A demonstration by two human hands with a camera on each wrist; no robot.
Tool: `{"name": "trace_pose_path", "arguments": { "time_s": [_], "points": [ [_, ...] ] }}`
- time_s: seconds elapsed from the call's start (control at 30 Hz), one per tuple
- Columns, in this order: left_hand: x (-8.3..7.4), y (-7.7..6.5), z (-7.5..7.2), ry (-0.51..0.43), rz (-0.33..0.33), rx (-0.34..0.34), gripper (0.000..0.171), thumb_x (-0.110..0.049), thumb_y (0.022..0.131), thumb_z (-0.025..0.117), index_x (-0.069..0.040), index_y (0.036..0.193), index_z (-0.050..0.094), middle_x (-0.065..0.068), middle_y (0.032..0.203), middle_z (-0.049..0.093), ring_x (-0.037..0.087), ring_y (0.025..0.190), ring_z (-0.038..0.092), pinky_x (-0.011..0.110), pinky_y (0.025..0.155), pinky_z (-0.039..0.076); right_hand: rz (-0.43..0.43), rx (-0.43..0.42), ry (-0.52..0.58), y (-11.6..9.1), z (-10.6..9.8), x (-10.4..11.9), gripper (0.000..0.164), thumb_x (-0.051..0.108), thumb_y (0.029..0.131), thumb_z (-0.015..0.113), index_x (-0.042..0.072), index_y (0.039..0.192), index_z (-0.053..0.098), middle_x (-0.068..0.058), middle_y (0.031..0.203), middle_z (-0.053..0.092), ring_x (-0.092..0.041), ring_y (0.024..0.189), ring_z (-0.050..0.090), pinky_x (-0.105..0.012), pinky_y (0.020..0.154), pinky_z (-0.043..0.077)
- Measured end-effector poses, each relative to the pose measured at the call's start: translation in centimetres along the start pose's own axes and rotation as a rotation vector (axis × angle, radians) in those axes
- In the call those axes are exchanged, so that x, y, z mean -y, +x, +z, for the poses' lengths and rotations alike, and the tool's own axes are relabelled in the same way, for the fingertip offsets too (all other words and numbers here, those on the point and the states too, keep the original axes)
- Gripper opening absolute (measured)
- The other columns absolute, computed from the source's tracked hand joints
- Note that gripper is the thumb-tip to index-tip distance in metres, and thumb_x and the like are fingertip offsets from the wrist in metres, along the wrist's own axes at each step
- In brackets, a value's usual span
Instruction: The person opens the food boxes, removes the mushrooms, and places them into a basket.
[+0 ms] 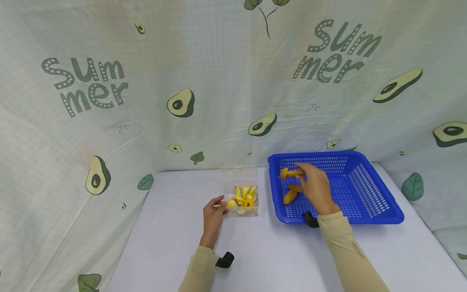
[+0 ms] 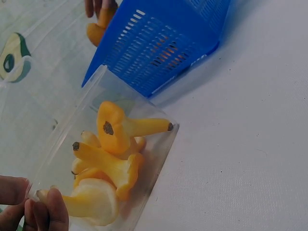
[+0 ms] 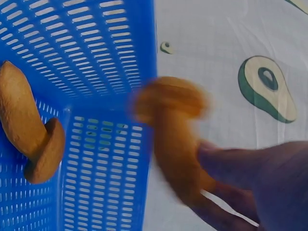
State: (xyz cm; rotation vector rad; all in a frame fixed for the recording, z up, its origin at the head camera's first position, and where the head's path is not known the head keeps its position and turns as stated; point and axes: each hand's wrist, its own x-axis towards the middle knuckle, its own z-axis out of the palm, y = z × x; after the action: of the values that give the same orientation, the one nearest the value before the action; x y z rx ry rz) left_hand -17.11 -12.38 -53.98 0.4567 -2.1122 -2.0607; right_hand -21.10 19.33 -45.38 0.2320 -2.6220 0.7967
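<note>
My right hand (image 1: 318, 190) pinches a brown toy mushroom (image 1: 294, 173) by its stem, over the left part of the blue basket (image 1: 359, 221). In the right wrist view this mushroom (image 3: 173, 139) is blurred, its cap pointing away from the thumb. Another brown mushroom (image 3: 21, 110) lies inside the basket. With thumb and fingers, my left hand (image 1: 212, 217) grips the near-left corner of a clear plastic box (image 1: 251, 211). Several yellow toy mushrooms (image 2: 106, 163) are heaped in that box, one pale-capped mushroom (image 2: 96, 204) right beside the left fingers.
The box's clear lid (image 1: 238, 173) stands raised at its back edge. Both sit on a white table (image 1: 175, 227) backed by a printed curtain (image 1: 215, 81) with avocados on it. Black wrist mounts (image 1: 225, 260) show at both sleeves.
</note>
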Motion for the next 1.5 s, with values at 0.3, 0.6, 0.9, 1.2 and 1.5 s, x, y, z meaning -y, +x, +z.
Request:
{"name": "trace_pose_path", "arguments": {
  "time_s": [0.3,0.6,0.9,1.2,1.5],
  "points": [
    [0.0,-0.2,0.0,0.012,0.0,-0.007,0.034,0.003,0.098,0.067,0.014,0.131,0.066,0.017,0.103,0.061,0.01,0.067,0.06,0.018,0.065,0.061,0.0,0.086,-0.038,-0.2,-0.3,-0.1,0.044,-0.006,0.092,0.073,-0.004,0.136,0.066,-0.03,0.131,0.067,-0.052,0.111,0.066,-0.067,0.096,0.054],
    [-1.4,-1.1,0.0,0.027,0.009,0.012,0.031,0.008,0.099,0.062,0.017,0.129,0.064,0.026,0.106,0.06,0.012,0.071,0.061,0.022,0.068,0.063,-0.082,0.093,0.08,-0.7,0.0,1.6,0.041,-0.012,0.092,0.073,-0.005,0.132,0.069,-0.027,0.133,0.068,-0.049,0.123,0.063,-0.064,0.105,0.054],
    [-3.3,-2.2,-0.2,0.008,0.041,0.017,0.031,0.008,0.099,0.063,0.019,0.127,0.064,0.023,0.103,0.059,0.012,0.07,0.061,0.02,0.068,0.062,-0.309,0.058,0.082,-1.5,2.2,5.2,0.039,-0.008,0.088,0.08,-0.002,0.126,0.073,-0.02,0.129,0.072,-0.042,0.122,0.066,-0.065,0.109,0.051],
    [-2.2,-1.4,-0.1,0.02,0.005,0.026,0.032,0.007,0.1,0.062,0.018,0.129,0.064,0.021,0.104,0.06,0.013,0.071,0.061,0.025,0.071,0.065,-0.45,0.111,0.067,-2.4,5.6,8.3,0.04,-0.005,0.083,0.086,0.004,0.121,0.076,-0.013,0.127,0.073,-0.035,0.117,0.069,-0.056,0.103,0.057],
    [0.1,-0.1,-0.2,-0.035,0.032,0.028,0.034,0.005,0.099,0.066,0.017,0.131,0.064,0.016,0.102,0.06,0.01,0.07,0.061,0.018,0.066,0.061,-0.476,0.22,0.132,-2.6,8.9,10.1,0.038,-0.006,0.084,0.085,0.002,0.12,0.076,-0.013,0.126,0.074,-0.034,0.117,0.07,-0.052,0.101,0.059]
  ]
}}
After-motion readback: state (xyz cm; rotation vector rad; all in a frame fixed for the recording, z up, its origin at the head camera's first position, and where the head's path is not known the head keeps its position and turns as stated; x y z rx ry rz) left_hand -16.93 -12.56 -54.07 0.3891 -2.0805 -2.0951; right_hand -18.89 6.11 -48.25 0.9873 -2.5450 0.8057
